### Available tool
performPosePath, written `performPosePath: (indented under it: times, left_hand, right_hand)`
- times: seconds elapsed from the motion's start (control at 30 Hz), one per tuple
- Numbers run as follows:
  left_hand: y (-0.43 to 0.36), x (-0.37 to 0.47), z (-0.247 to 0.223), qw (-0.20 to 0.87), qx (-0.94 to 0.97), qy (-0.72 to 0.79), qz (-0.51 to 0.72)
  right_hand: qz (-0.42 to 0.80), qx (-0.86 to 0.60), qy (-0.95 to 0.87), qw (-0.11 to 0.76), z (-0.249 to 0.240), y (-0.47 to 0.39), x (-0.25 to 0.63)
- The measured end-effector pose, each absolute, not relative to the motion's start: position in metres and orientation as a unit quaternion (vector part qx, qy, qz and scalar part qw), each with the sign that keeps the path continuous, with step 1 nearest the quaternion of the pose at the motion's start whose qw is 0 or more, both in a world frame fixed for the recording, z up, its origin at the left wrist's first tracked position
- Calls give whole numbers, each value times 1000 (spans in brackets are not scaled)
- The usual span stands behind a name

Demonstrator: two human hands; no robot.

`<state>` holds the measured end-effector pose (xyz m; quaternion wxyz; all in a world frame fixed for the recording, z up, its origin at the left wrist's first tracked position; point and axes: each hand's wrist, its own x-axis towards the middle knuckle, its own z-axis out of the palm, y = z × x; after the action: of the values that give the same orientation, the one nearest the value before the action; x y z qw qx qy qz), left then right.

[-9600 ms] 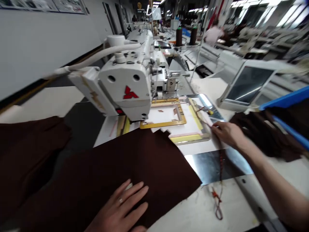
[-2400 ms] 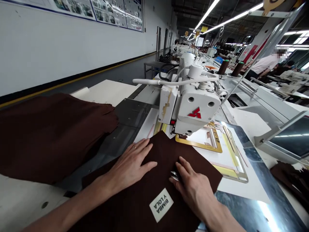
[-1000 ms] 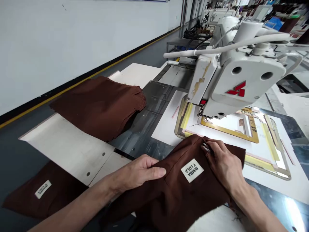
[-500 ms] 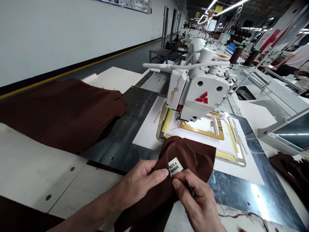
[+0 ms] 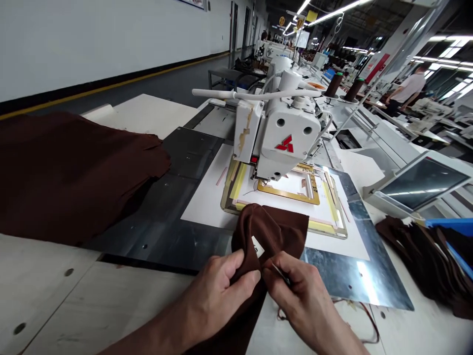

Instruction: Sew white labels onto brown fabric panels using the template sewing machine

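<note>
My left hand (image 5: pixel 223 296) is closed on a brown fabric piece (image 5: pixel 283 229), gripping a fold of it between thumb and fingers. A white label (image 5: pixel 257 247) with black lettering lies on the fabric, partly covered by the fold. My right hand (image 5: pixel 305 291) is closed around a slim dark metal tool (image 5: pixel 281 274), whose tip is hidden; its kind I cannot make out. The right fingertips touch the fabric just below the label. Directly beyond the cloth stands a white sewing machine (image 5: pixel 290 130), with a yellow-edged clamp frame (image 5: pixel 227 199) under its head.
A brown fabric stack (image 5: pixel 74 172) covers the left side of the table. On the right, dark cut pieces (image 5: pixel 417 256) lie by a blue bin (image 5: pixel 451 226) and a tilted screen (image 5: pixel 421 185). Brown thread (image 5: pixel 371 315) trails near the front. A person (image 5: pixel 408 88) stands far back.
The cloth fold has turned over more of the label, whose lettering is now mostly hidden. Both hands stay on the fabric, closer together. The view has swung right, bringing in the blue bin.
</note>
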<state>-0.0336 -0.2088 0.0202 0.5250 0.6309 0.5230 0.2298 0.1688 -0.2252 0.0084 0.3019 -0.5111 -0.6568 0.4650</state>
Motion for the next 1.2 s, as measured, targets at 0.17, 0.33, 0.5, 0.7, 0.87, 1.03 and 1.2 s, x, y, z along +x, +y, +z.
performPosePath:
  times: [0.17,0.33,0.5,0.7,0.87,1.03,1.2]
  left_hand:
    - [-214,-26,-5,482,664,527,219]
    - [-212,-22,-12,499,649,524,235]
    - [-208,-24,-4,578,585,499,274]
    - [-206,-28,-3,620,537,485,303]
    - [-207,-27,-7,604,546,495,304]
    - [-212,-24,-8,568,565,518,301]
    - [-216,-22,-16,539,583,534,290]
  right_hand:
    - [274,-486,-796,235,7,-224,172]
    - [45,-404,-889,209,-6,-221,173]
    - [225,-405,-849,255,-7,-218,183]
    - [410,-454,-708,353,-8,-221,181]
    - [420,-467,-679,379,-12,-222,174]
    - [420,-482,-673,371,-10,-221,171]
    - [370,-482,-711,354,-11,-221,167]
